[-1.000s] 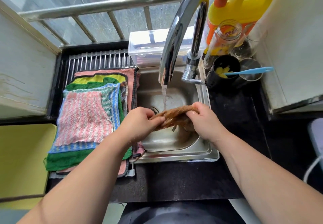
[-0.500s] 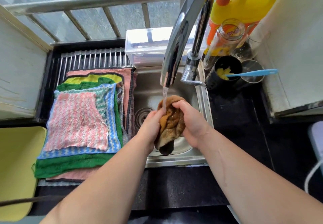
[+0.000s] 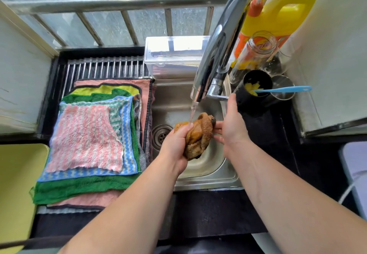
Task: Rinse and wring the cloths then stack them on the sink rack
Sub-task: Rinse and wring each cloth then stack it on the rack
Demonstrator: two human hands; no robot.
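A yellow jug [image 3: 282, 21] stands behind a glass jar [image 3: 255, 54].

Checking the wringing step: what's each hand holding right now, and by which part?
The left hand grips the bunched brown terry cloth round its left side; the right hand, fingers straight beside it, grips nothing.

The cloth pile [image 3: 87, 140] covers most of the rack [image 3: 105, 68] (only the far bars show). The yellow board [image 3: 17, 184] runs off the left edge. The label on the jar [image 3: 256, 49] is too blurry to read.
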